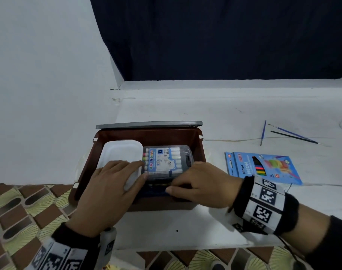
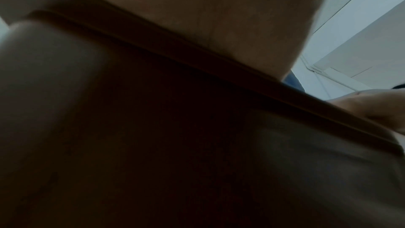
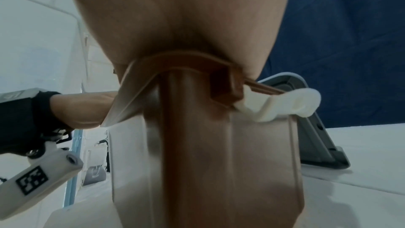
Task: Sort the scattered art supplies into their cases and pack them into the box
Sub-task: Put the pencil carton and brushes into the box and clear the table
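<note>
A brown box point(image 1: 84, 172) stands open, its grey lid point(image 1: 148, 124) propped up behind it. A white case point(image 1: 121, 152) lies in the box's left half. Beside it on the right is a clear case of colour pens point(image 1: 166, 160). My left hand point(image 1: 127, 172) rests flat on the white case, fingers straight. The fingers of my right hand point(image 1: 176, 184) curl over the near end of the pen case, with the thumb below it above something dark. In the right wrist view the palm sits over the box corner point(image 3: 219, 145) and its white latch point(image 3: 280, 105). The left wrist view is mostly dark box wall point(image 2: 197, 145).
A blue box of neon coloured pencils point(image 1: 263, 166) lies on the white surface to the right of the brown box. Three thin paintbrushes point(image 1: 292, 135) lie beyond it. A patterned floor point(image 1: 20, 211) borders the white surface at the near left.
</note>
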A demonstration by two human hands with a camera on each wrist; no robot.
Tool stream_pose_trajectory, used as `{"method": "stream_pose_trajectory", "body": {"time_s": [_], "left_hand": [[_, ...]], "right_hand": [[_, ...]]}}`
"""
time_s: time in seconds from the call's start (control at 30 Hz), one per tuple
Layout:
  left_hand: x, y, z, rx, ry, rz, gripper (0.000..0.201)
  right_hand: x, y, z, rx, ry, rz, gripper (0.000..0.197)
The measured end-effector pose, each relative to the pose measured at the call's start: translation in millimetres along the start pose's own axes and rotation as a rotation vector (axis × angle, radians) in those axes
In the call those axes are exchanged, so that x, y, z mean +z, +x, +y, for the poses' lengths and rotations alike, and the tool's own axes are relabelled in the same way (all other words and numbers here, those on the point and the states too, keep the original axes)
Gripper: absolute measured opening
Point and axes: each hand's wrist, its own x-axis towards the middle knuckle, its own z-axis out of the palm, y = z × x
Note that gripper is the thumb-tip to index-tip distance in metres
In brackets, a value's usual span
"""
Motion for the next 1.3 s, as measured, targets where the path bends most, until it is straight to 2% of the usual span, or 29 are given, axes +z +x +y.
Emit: {"method": "stream_pose_trajectory", "body": {"time_s": [0.07, 0.13, 0.27, 0.37, 0.53, 0.63, 0.7, 0.77, 0.8, 0.9, 0.93, 1.0, 1.13, 1.3], "left_hand": [[4.7, 2.7, 10.1, 0.001, -0.077, 0.08, 0.057], [8.6, 5.8, 27.3, -0.001, -0.154, 0.171, 0.049], [15.4, 13.6, 71.7, -0.007, -0.314, 0.337, 0.024], [23.4, 21.7, 108.9, -0.014, -0.404, 0.376, 0.007], [50.5, 35.1, 171.1, -0.089, -0.587, 0.346, 0.009], [67.9, 40.0, 191.7, -0.106, -0.508, 0.39, 0.021], [74.4, 43.7, 198.7, -0.12, -0.381, 0.427, 0.017], [78.2, 46.1, 200.6, -0.15, -0.225, 0.45, 0.01], [80.0, 46.4, 200.4, -0.172, -0.163, 0.459, 0.01], [86.0, 45.7, 200.7, -0.224, -0.003, 0.431, 0.019], [87.7, 45.6, 201.2, -0.231, 0.03, 0.42, 0.02], [89.1, 45.8, 201.0, -0.234, 0.081, 0.408, 0.025], [88.3, 47.8, 197.4, -0.246, 0.125, 0.399, 0.033], [89.0, 46.4, 196.5, -0.265, 0.1, 0.395, 0.026]], "right_hand": [[-5.1, -5.0, 5.7, 0.003, 0.187, 0.018, 0.043], [-12.3, -13.9, 11.9, -0.029, 0.296, 0.098, 0.034], [-24.1, -41.5, 27.9, -0.138, 0.317, 0.38, 0.013], [-34.6, -71.0, 49.1, -0.123, 0.329, 0.45, 0.009], [-50.9, -141.6, 106.0, -0.013, 0.304, 0.499, 0.006], [-54.2, -179.5, 153.6, 0.129, 0.276, 0.524, 0.012], [-52.7, -194.4, 190.7, 0.229, 0.177, 0.473, 0.011], [-46.7, -199.7, 222.7, 0.294, 0.084, 0.347, 0.011], [-43.5, -199.8, 234.8, 0.303, 0.039, 0.27, 0.024], [-35.6, -191.9, 254.4, 0.315, -0.096, 0.033, 0.077], [-33.9, -187.9, 255.8, 0.329, -0.11, -0.031, 0.091], [-30.9, -180.4, 255.0, 0.353, -0.173, -0.139, 0.105], [-28.9, -165.9, 250.3, 0.343, -0.323, -0.183, 0.102], [-28.7, -162.4, 234.7, 0.362, -0.179, -0.107, 0.066]]}}
